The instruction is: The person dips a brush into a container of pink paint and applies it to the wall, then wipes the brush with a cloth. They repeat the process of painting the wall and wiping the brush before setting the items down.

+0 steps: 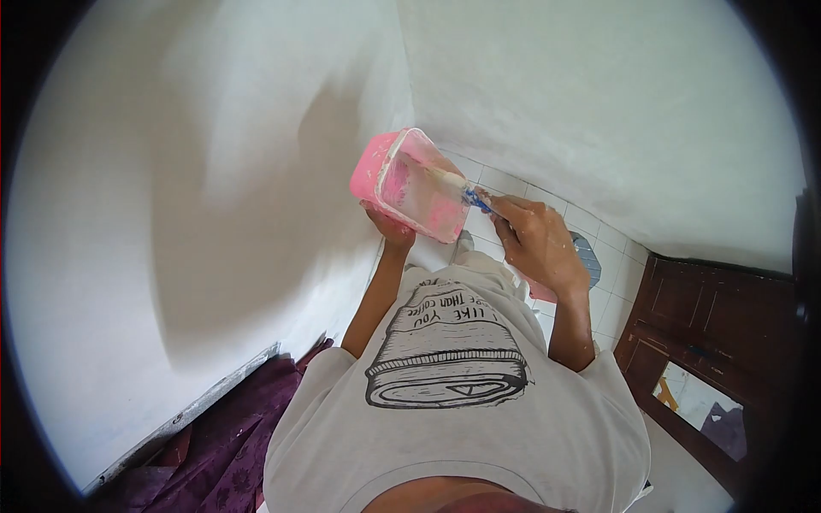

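My left hand (pixel 392 227) supports a pink plastic container (pixel 369 168) from beneath, its fingers partly hidden behind it. The container is tilted with its opening toward me, and whitish paint smears its rim and inner walls. My right hand (pixel 537 238) is closed around the blue handle of a paintbrush (pixel 475 200). The brush's pale bristle end reaches over the rim into the container's opening. Specks of white paint dot the back of my right hand.
White walls (pixel 256 214) meet in a corner ahead, close on the left. Below are white floor tiles (pixel 609 256) with a grey object (pixel 585 256) partly behind my right wrist. Dark wooden furniture (pixel 684 299) stands at right; purple cloth (pixel 231 440) lies lower left.
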The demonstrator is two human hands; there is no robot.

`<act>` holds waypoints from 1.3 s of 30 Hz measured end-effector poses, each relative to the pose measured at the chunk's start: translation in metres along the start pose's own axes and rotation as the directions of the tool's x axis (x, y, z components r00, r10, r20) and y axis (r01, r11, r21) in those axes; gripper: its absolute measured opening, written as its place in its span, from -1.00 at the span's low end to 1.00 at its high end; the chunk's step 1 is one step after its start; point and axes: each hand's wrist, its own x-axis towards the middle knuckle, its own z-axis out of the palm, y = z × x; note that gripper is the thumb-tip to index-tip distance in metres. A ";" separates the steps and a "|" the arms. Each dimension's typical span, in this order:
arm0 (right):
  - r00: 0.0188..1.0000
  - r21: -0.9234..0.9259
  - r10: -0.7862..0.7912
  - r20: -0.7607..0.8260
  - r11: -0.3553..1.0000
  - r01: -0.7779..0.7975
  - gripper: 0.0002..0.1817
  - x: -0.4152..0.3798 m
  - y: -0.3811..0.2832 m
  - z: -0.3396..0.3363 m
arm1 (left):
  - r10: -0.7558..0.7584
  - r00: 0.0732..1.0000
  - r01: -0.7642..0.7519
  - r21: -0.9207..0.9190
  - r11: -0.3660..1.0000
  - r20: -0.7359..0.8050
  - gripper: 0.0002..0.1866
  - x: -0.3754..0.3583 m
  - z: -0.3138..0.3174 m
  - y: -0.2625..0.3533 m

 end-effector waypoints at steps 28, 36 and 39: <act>0.999 -0.062 -0.041 -0.028 0.997 0.039 -0.76 0.044 0.024 0.019 | -0.304 0.953 0.296 -0.191 0.936 -0.011 -0.18 0.020 0.006 -0.003; 0.999 -0.017 -0.033 0.028 0.999 0.034 -0.81 0.045 0.033 0.013 | 0.216 0.970 -0.238 0.252 0.938 0.110 -0.18 0.028 0.022 -0.006; 0.996 -0.058 -0.011 0.093 0.998 0.016 -0.82 0.050 0.043 0.030 | -0.050 0.998 0.047 0.097 0.994 0.028 -0.17 0.025 0.019 -0.013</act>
